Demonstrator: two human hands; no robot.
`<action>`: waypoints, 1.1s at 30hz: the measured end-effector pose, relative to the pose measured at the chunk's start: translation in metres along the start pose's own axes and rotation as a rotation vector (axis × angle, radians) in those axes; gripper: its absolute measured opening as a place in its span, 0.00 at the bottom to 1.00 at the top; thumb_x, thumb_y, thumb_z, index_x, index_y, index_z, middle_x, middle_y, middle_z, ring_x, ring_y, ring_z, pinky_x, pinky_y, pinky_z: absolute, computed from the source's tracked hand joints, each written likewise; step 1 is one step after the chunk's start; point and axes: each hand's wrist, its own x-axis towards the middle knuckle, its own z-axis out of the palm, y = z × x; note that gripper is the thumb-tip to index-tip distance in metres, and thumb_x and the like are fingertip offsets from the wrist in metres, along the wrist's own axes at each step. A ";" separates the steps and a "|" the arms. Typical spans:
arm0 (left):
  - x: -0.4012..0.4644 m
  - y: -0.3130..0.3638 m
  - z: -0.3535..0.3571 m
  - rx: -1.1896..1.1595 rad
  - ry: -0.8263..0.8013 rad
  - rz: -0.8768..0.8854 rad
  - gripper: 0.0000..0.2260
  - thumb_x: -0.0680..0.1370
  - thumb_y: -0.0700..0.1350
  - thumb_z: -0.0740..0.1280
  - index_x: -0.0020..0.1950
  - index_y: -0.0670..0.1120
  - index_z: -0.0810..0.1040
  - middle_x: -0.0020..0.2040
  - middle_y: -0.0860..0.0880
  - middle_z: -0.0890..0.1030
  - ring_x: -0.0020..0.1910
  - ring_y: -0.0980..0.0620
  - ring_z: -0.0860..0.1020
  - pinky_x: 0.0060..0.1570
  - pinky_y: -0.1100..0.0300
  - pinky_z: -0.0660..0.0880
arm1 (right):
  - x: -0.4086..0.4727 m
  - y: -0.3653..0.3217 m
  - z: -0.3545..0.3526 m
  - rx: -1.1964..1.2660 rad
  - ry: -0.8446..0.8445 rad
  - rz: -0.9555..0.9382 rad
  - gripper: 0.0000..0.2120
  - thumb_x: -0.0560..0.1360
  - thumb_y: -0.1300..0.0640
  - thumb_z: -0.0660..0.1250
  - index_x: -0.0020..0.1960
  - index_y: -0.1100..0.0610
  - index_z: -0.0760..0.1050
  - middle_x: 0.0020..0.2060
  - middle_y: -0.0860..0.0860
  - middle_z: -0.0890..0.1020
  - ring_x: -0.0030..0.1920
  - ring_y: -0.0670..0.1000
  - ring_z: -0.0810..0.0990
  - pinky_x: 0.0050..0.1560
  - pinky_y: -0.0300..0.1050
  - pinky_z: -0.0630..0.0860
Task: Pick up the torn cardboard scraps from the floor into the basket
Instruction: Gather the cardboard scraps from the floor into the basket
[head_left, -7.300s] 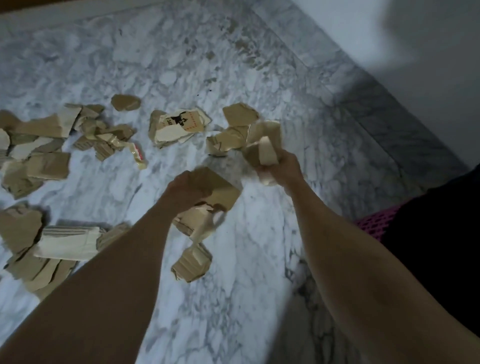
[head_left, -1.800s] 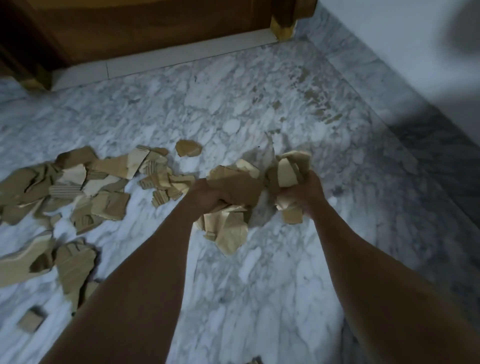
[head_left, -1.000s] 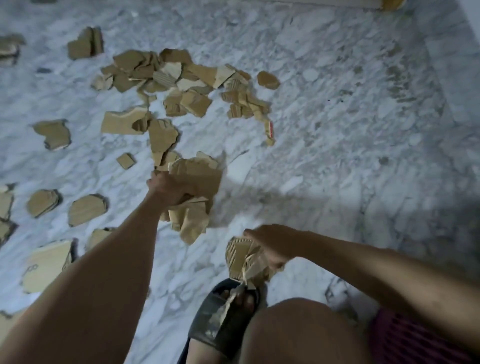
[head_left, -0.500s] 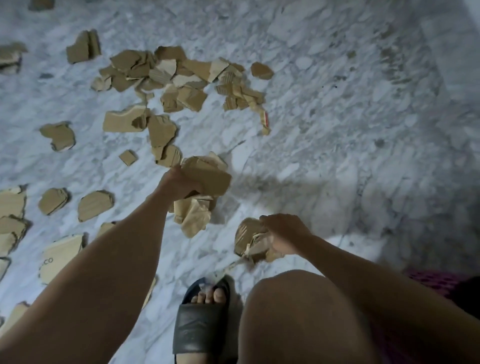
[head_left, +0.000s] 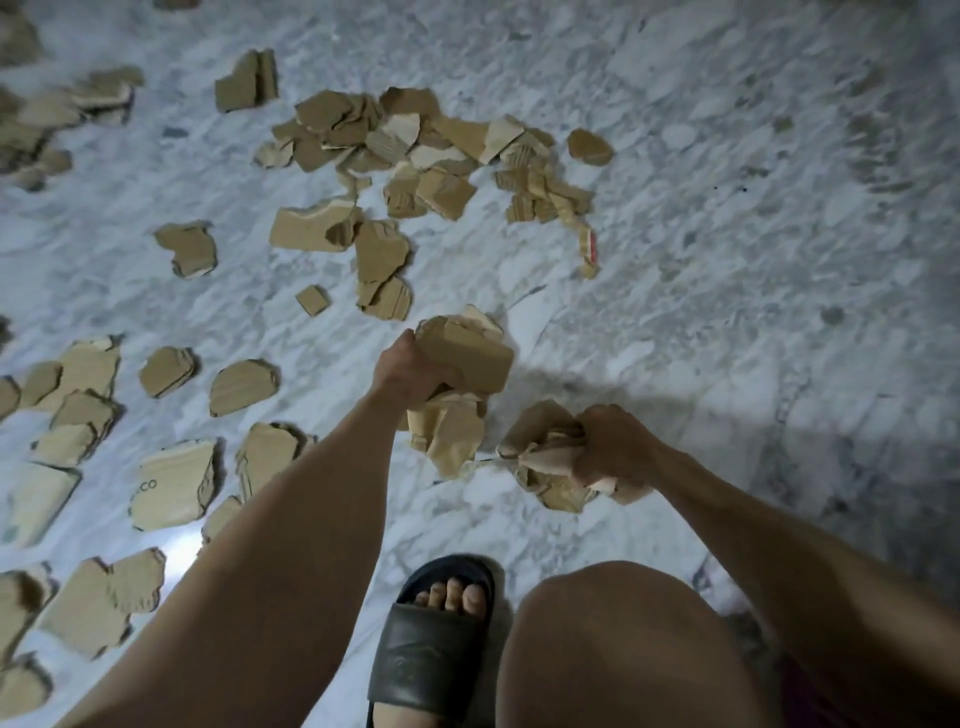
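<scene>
Okay, view has dropped since a second ago. Loose scraps (head_left: 322, 228) litter the floor (head_left: 727, 208) left and centre. Left hand (head_left: 410, 371) stays clenched on a bundle (head_left: 457, 384); right hand (head_left: 610, 447) has pulled its wad (head_left: 545, 467) in near my knee (head_left: 623, 644). Basket not in view, presumably lower right. I read it as heading to dump; plenty left.

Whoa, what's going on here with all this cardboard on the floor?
A person is gathering torn cardboard scraps off a marble floor. The left hand grips a bunch of scraps, and the right hand clutches another crumpled bundle. Many loose pieces lie spread ahead and to the left. One foot wears a dark slipper. No basket is clearly in view.
</scene>
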 end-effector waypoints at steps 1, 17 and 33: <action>-0.001 -0.005 -0.001 -0.038 -0.012 -0.002 0.30 0.67 0.57 0.76 0.66 0.47 0.76 0.61 0.45 0.81 0.60 0.42 0.79 0.60 0.48 0.78 | 0.002 -0.003 -0.004 0.029 0.022 0.009 0.11 0.64 0.56 0.77 0.44 0.57 0.79 0.38 0.53 0.81 0.39 0.54 0.80 0.35 0.45 0.71; -0.084 -0.172 -0.083 -0.310 0.164 -0.361 0.25 0.59 0.54 0.79 0.49 0.40 0.83 0.52 0.39 0.83 0.52 0.38 0.80 0.53 0.46 0.78 | 0.022 -0.073 -0.035 0.146 -0.135 0.115 0.19 0.62 0.64 0.81 0.48 0.60 0.76 0.42 0.55 0.84 0.43 0.53 0.85 0.37 0.45 0.81; -0.071 -0.157 -0.071 -0.302 0.156 -0.398 0.41 0.53 0.57 0.80 0.62 0.43 0.73 0.55 0.42 0.80 0.53 0.39 0.79 0.53 0.43 0.79 | 0.004 -0.044 0.014 -0.011 0.121 0.044 0.20 0.67 0.62 0.72 0.58 0.52 0.79 0.53 0.53 0.85 0.54 0.56 0.84 0.50 0.44 0.79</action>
